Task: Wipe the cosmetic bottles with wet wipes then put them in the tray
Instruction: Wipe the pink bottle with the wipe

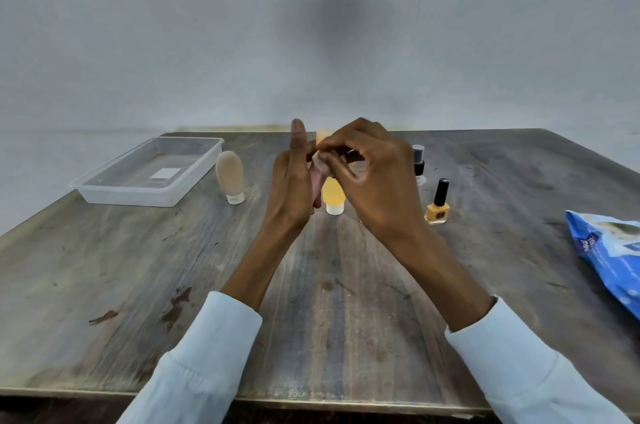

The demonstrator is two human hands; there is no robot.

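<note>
Centrally, pink bottle [317, 186] gripped in left hand [294, 177], right hand [367, 174] fingers pinched closed on its top.

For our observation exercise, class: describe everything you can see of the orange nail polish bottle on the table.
The orange nail polish bottle is small, with a squat, squarish body that looks like glass, filled with orange polish, and a dark round mark on its front. A tall black cap is on it. It stands upright on the wooden table, alone, in front of a clear bottle with a dark cap. Nothing but the table touches it.
</note>
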